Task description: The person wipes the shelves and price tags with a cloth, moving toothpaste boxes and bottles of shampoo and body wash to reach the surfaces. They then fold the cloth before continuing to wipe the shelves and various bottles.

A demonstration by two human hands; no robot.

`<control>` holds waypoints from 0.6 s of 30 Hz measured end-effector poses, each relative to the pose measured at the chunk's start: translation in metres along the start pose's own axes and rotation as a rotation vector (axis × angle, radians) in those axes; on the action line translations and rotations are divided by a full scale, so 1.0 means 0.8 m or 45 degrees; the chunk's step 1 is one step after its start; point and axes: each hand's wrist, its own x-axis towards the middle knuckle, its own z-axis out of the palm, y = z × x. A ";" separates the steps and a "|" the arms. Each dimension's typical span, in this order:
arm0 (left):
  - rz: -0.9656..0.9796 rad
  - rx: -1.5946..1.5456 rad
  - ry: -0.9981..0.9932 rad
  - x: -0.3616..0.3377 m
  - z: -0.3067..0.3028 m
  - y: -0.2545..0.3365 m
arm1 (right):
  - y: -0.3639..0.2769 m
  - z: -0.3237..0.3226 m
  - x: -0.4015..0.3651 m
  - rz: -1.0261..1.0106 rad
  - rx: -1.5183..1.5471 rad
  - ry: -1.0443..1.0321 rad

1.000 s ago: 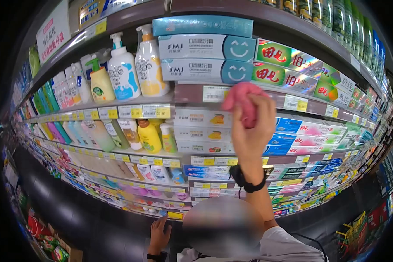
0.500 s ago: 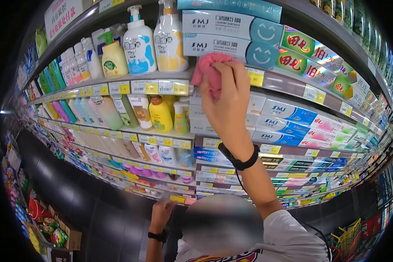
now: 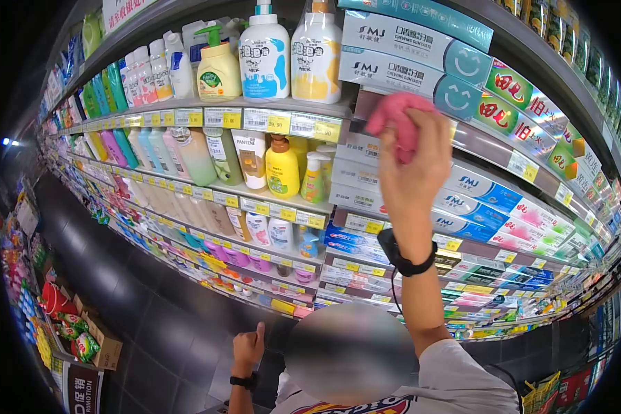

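Observation:
Pinched in the fingers of my right hand [image 3: 421, 155] is a bunched pink cloth [image 3: 397, 121], against the shelf edge below the teal and white SMJ toothpaste boxes [image 3: 400, 72]. The hand covers part of the price strip and some boxes on the shelf beneath. Low in the view, away from the shelf, my left hand [image 3: 248, 348] hangs with its fingers curled and one digit pointing up; nothing shows in it. Pump bottles with blue [image 3: 263, 58] and yellow [image 3: 316, 62] patterns stand left of the toothpaste boxes.
More shelves below carry shampoo bottles, a yellow pump bottle [image 3: 281, 169] and blue SMJ boxes [image 3: 466, 183]. Tianqi-style toothpaste boxes [image 3: 507, 86] extend rightward. On the lower left, a cardboard box [image 3: 107, 345] and red bucket [image 3: 56, 300] stand beside the dark tiled floor [image 3: 145, 310].
The view has shifted, so the shelf goods appear further right. My right hand remains at the shelf edge with the cloth. A digit of my left hand now points up.

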 end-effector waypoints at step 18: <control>0.027 0.055 0.025 -0.017 -0.007 -0.001 | 0.014 -0.029 -0.001 0.062 -0.059 -0.006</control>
